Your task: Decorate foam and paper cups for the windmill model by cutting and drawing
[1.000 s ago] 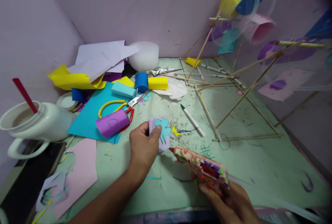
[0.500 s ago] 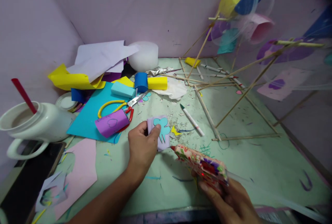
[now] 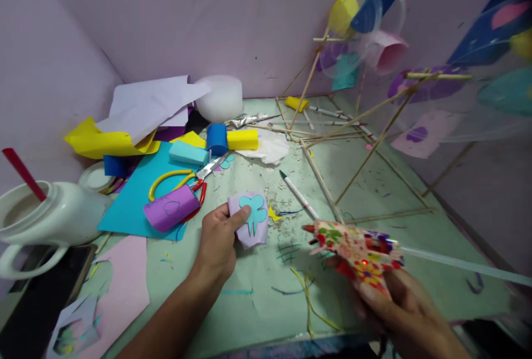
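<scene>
Between the thumb and fingers of my left hand (image 3: 218,240) is a folded piece of lilac paper (image 3: 236,201). A blue flower-shaped paper cutout (image 3: 256,209) lies on its face, and my thumb rests on the cutout's left edge. My right hand (image 3: 399,303) grips a glue gun (image 3: 353,248) covered in floral pattern. A small red light glows on the gun, and a clear glue stick (image 3: 465,265) sticks out of its back. Its nozzle points left, apart from the lilac paper. A green-tipped marker (image 3: 298,195) lies beyond both hands.
A stick frame (image 3: 320,176) with plastic discs and coloured paper stands at right. Scissors (image 3: 210,168), a purple paper roll (image 3: 171,208) and blue paper (image 3: 124,209) lie left of centre. At far left is a white mug (image 3: 62,209) with a red straw. Yellow strips (image 3: 310,306) lie in front.
My right hand has drawn the glue gun away to the right, so its nozzle is now well apart from the lilac paper. My left hand still holds the paper; the view has shifted slightly.
</scene>
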The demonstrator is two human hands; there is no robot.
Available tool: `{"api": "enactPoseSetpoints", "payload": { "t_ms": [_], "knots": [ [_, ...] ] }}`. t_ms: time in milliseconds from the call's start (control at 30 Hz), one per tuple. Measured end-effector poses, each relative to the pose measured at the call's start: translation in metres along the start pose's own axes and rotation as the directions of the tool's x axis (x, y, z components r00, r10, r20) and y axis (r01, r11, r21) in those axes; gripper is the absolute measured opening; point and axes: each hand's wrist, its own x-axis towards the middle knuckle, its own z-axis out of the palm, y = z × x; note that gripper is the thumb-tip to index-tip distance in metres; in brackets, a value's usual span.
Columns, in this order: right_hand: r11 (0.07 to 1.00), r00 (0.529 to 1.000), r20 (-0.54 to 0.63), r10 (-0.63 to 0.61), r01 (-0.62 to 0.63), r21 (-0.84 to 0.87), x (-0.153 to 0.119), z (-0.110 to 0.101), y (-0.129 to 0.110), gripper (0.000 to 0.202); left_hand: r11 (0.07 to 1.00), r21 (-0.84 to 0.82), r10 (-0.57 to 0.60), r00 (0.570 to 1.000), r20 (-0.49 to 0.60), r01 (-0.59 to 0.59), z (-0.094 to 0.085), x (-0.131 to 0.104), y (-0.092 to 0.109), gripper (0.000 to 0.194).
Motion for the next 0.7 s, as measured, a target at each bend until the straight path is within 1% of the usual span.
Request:
{"api": "enactPoseSetpoints", "payload": {
  "t_ms": [67, 100, 133, 200, 267, 333, 400, 433, 500, 567, 600, 633, 700],
  "knots": [
    [0.969, 0.988, -0.079, 0.133, -0.113, 0.221, 0.005, -0.017, 0.009, 0.038, 1.000, -0.003, -0.014, 1.000, 0.020, 0.014, 0.000, -0.002, 0.001, 0.024],
    [0.939, 0.977, -0.107, 0.185, -0.143, 0.313, 0.009, -0.027, 0.012, 0.037, 1.000, 0.003, -0.022, 0.999, 0.029, 0.022, 0.000, -0.002, 0.001, 0.025],
    [0.914, 0.969, -0.128, 0.211, -0.150, 0.376, 0.013, -0.038, 0.014, 0.037, 1.000, 0.012, -0.029, 0.999, 0.033, 0.029, 0.000, -0.003, 0.002, 0.026],
    [0.880, 0.967, -0.125, 0.220, -0.141, 0.453, 0.023, -0.057, 0.013, 0.036, 0.999, 0.035, -0.033, 0.999, 0.025, 0.032, -0.001, -0.003, 0.001, 0.030],
    [0.861, 0.968, -0.123, 0.220, -0.134, 0.490, 0.035, -0.072, 0.007, 0.034, 0.998, 0.054, -0.008, 1.000, 0.003, 0.008, -0.002, -0.002, 0.001, 0.033],
    [0.843, 0.960, -0.165, 0.226, -0.108, 0.526, 0.050, -0.081, -0.002, 0.031, 0.992, 0.120, 0.043, 0.999, -0.009, -0.041, -0.004, -0.001, 0.000, 0.035],
    [0.833, 0.965, -0.143, 0.219, -0.108, 0.542, 0.067, -0.085, -0.011, 0.024, 0.961, 0.247, 0.130, 0.992, 0.003, -0.127, -0.006, -0.003, -0.001, 0.033],
    [0.829, 0.970, -0.127, 0.206, -0.104, 0.550, 0.075, -0.085, -0.015, 0.020, 0.931, 0.314, 0.190, 0.982, 0.015, -0.185, -0.008, -0.004, -0.001, 0.030],
    [0.821, 0.977, -0.109, 0.185, -0.093, 0.563, 0.093, -0.085, -0.022, 0.016, 0.862, 0.409, 0.314, 0.949, 0.034, -0.300, -0.011, -0.008, 0.000, 0.024],
    [0.826, 0.984, -0.090, 0.151, -0.075, 0.558, 0.108, -0.085, -0.026, 0.014, 0.816, 0.431, 0.405, 0.913, 0.049, -0.385, -0.013, -0.010, -0.001, 0.017],
    [0.825, 0.985, -0.069, 0.155, -0.090, 0.558, 0.114, -0.085, -0.028, 0.014, 0.806, 0.428, 0.428, 0.902, 0.057, -0.410, -0.014, -0.010, -0.001, 0.015],
    [0.831, 0.984, -0.051, 0.169, -0.114, 0.544, 0.118, -0.086, -0.028, 0.014, 0.802, 0.420, 0.440, 0.896, 0.066, -0.424, -0.015, -0.009, -0.002, 0.014],
    [0.891, 0.981, -0.050, 0.185, -0.146, 0.430, 0.121, -0.089, -0.028, 0.015, 0.802, 0.411, 0.438, 0.895, 0.087, -0.433, -0.017, -0.006, -0.004, 0.016]
  ]
}}
